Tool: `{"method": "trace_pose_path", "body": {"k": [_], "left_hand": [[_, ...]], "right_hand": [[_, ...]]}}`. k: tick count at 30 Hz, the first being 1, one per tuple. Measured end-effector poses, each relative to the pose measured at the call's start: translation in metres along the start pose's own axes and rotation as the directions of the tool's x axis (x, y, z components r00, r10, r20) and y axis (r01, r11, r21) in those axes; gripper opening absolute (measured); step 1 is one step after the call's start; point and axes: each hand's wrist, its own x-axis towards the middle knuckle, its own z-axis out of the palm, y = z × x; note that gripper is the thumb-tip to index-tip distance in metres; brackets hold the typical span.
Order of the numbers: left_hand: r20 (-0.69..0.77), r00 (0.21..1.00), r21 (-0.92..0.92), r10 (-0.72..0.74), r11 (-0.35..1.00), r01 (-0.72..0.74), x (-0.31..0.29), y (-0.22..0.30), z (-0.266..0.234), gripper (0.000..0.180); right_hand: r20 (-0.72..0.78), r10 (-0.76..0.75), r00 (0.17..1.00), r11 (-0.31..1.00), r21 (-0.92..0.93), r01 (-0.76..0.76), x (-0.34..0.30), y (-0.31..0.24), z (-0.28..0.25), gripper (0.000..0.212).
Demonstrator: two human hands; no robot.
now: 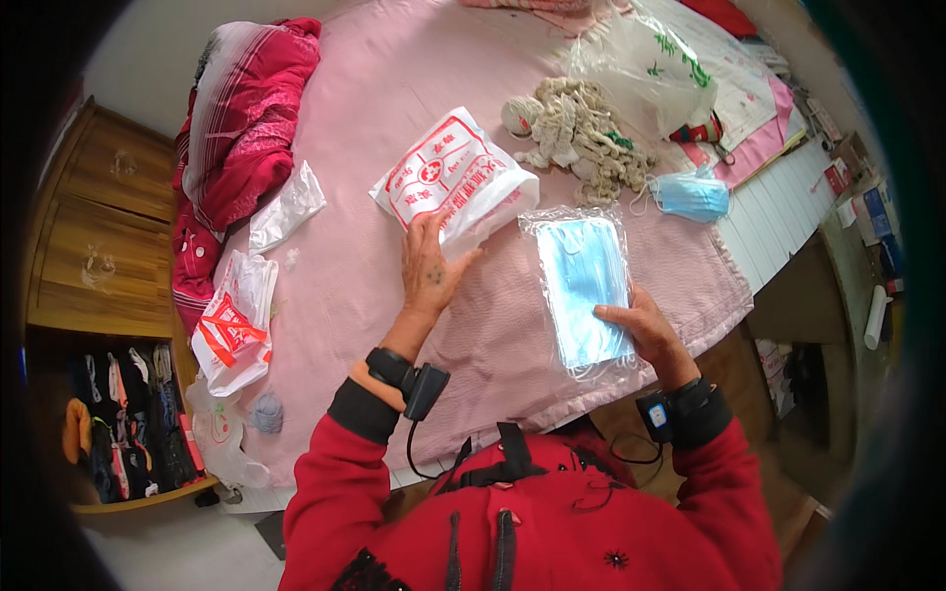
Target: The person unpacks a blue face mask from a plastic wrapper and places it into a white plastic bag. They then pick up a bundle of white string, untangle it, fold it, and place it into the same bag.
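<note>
My right hand [645, 330] grips the lower right side of a clear plastic pack of blue face masks [583, 286], its thumb lying on top. The pack is held over the pink bed cover. My left hand [432, 271] is at the lower edge of a white plastic bag with red print [458, 177]. Its fingertips touch the bag and the thumb is spread away from them. To the right of the pack lies a loose blue face mask [690, 194], its ear loops showing.
Beige yarn or knitted string [586, 138] heaps beside a white ball. Behind it is a clear bag with green print [650, 69]. More plastic bags [236, 320] and a grey-blue yarn ball [266, 412] lie at left, below a red quilt [246, 108]. A wooden cabinet [103, 227] stands far left.
</note>
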Motion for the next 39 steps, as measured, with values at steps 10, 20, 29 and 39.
{"method": "trace_pose_path", "body": {"k": [10, 20, 29, 39], "left_hand": [[0.065, 0.963, -0.376, -0.26, 0.888, 0.265, 0.044, -0.023, -0.004, 0.017], [0.207, 0.906, -0.586, -0.37, 0.695, 0.417, 0.059, -0.011, -0.029, 0.022], [0.28, 0.908, -0.596, -0.31, 0.686, 0.418, 0.065, -0.006, -0.043, 0.021], [0.337, 0.892, -0.572, -0.3, 0.688, 0.447, 0.064, 0.004, -0.047, 0.022]], "right_hand": [[0.246, 0.029, 0.969, 0.999, 0.037, -0.04, 0.015, 0.003, 0.007, 0.058], [0.275, 0.111, 0.955, 0.992, 0.022, -0.122, 0.081, -0.016, 0.035, 0.043], [0.236, 0.176, 0.956, 0.984, -0.004, -0.18, 0.148, -0.037, 0.052, 0.039], [-0.002, 0.038, 0.999, 0.999, 0.001, -0.038, 0.216, -0.038, 0.086, 0.031]]}}
